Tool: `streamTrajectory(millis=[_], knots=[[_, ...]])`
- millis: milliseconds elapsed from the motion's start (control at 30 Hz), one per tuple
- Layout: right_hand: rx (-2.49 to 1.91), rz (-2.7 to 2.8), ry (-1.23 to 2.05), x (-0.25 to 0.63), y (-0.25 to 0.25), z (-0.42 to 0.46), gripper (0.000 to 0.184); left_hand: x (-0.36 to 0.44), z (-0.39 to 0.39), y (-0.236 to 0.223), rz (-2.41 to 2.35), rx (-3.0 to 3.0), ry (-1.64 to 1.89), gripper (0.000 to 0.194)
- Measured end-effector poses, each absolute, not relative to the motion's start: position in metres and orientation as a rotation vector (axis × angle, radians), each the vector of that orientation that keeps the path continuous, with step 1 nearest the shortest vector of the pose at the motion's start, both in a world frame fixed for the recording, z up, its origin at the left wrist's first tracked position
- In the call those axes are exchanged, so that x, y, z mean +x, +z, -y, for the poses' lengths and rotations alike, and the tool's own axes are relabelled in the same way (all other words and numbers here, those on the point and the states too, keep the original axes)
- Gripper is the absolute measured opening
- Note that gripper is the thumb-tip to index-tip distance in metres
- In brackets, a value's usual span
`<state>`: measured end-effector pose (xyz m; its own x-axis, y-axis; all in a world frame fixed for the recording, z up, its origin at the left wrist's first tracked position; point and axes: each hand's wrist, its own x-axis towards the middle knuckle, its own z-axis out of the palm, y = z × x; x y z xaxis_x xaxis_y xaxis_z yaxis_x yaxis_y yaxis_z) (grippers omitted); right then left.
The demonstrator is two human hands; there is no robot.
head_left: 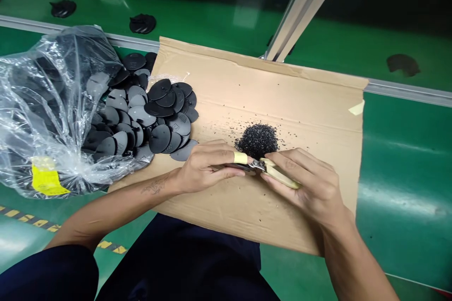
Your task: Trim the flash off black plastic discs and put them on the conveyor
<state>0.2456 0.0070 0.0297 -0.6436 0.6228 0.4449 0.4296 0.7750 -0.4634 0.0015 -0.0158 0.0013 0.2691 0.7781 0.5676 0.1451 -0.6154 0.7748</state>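
Dark trousers (176,263) are filling the near edge of the view, just under the cardboard sheet (282,99) that is lying on the green worktop (399,150). Over the sheet's near edge, the left hand (206,167), one finger wrapped in yellow tape, is pinching a black disc (237,167) edge-on. Touching it, the right hand (307,183) is gripping cream-handled cutters (277,172), fingers closed around them. Black trimmings (257,140) are piling just beyond. More discs (155,113) are spilling from a clear bag (45,103) at the sheet's left edge.

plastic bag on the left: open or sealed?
Open. The clear plastic bag gapes at its right side, and flat black plastic discs spill from it onto the brown cardboard sheet.
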Motion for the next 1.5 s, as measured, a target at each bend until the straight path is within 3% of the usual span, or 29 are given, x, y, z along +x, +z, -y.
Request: streamTrajectory(millis=[233,500,900,1067,1233,1367,1500], knots=[[-0.84,2.361,0.483,0.244,0.033,-0.006,0.026,0.001,0.016,0.003,-0.914,1.97,1.323,0.024],[-1.062,2.499,0.027,0.249,0.029,-0.017,0.025,-0.001,0.012,0.001,-1.029,2.143,1.235,0.026],[-0.977,2.121,0.759,0.234,0.037,-0.003,0.019,-0.001,0.013,0.002,-1.042,2.011,1.242,0.019],[-0.765,2.179,0.584,0.228,0.029,0.002,0.021,0.001,0.014,0.002,-0.966,1.924,1.245,0.016],[-0.584,2.292,0.276,0.227,0.024,0.003,0.016,0.001,0.014,-0.002,-1.054,2.315,1.189,0.012],[-0.559,2.254,0.51,0.224,0.029,0.005,0.021,0.001,0.015,-0.004,-1.051,2.438,1.099,0.021],[-0.773,2.072,0.639,0.233,0.034,-0.001,0.034,-0.002,0.013,-0.002,-1.015,2.176,1.167,0.02]])
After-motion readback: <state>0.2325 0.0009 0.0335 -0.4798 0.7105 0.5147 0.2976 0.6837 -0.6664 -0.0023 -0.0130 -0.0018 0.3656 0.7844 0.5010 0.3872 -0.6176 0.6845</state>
